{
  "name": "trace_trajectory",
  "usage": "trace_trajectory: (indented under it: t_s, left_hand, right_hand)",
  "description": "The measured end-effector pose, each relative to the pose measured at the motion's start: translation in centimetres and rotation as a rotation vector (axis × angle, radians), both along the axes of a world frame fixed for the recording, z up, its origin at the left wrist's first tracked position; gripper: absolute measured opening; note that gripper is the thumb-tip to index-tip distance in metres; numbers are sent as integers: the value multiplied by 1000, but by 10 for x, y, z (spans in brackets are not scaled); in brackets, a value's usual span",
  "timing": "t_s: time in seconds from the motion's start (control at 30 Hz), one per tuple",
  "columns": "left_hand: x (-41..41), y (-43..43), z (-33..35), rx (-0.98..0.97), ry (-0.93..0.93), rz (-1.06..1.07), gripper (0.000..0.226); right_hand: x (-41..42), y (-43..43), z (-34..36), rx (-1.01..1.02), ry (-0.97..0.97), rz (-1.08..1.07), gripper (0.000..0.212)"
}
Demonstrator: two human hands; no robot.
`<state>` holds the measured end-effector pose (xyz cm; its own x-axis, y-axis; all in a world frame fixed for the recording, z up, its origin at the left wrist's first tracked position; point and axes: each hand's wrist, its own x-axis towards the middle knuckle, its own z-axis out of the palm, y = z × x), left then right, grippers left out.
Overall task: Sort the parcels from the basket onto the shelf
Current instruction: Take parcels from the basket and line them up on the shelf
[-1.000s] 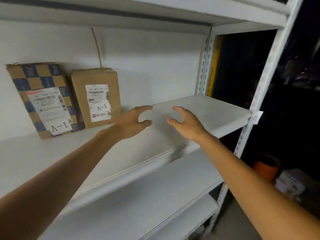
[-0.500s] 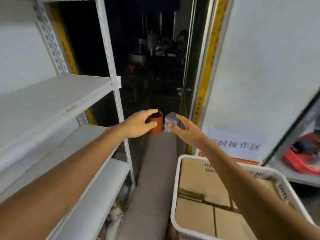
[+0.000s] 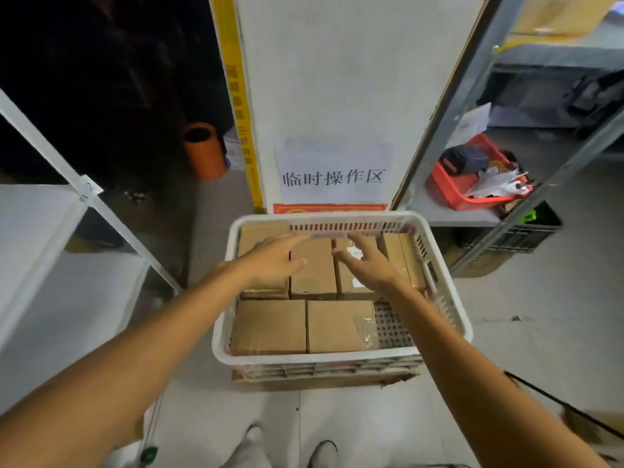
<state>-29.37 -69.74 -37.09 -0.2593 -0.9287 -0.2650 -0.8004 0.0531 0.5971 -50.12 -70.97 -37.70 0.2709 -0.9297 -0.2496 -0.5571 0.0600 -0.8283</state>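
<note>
White shelf (image 3: 37, 228) boards sit to my left. Ahead, the white plastic basket (image 3: 317, 359) is packed with brown cardboard parcels (image 3: 270, 327). My left hand (image 3: 270, 261) and right hand (image 3: 373, 268) are over its far row, fingers straight and loosely spread, gripping nothing.

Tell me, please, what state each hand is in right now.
Left hand: open, holding nothing, over the boxes in the basket.
Right hand: open, holding nothing, over the same boxes.
</note>
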Motion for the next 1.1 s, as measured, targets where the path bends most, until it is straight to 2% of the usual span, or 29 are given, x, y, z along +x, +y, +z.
trace_trajectory:
  t_s: [0.17, 0.5, 0.67, 0.8, 0.87, 0.97, 1.1]
  left_hand:
    - [-21, -36, -43, 61, -67, -60, 57]
    - [-84, -112, -122, 224, 11, -161, 54]
    - [-133, -139, -170, 290, 40, -208, 53]
    - [-174, -163, -212, 316, 90, -150, 52]
    - [-192, -173, -229, 286, 92, -124, 53]
    - [-215, -183, -246, 194, 45, -168, 62]
    - [-228, -193, -260, -43, -172, -402, 74]
  right_hand:
    - [-28, -20, -37, 128, 70, -101, 67]
    - [-96, -67, -94, 278, 157, -272, 58]
    - [-139, -96, -148, 344, 318, -268, 68]
    - [-160, -131, -201, 231, 514, -184, 68]
    - [-164, -141, -223, 145, 624, -121, 68]
    - [-165, -140, -250, 143, 697, -84, 73]
    - [-163, -127, -270, 103, 710, -102, 78]
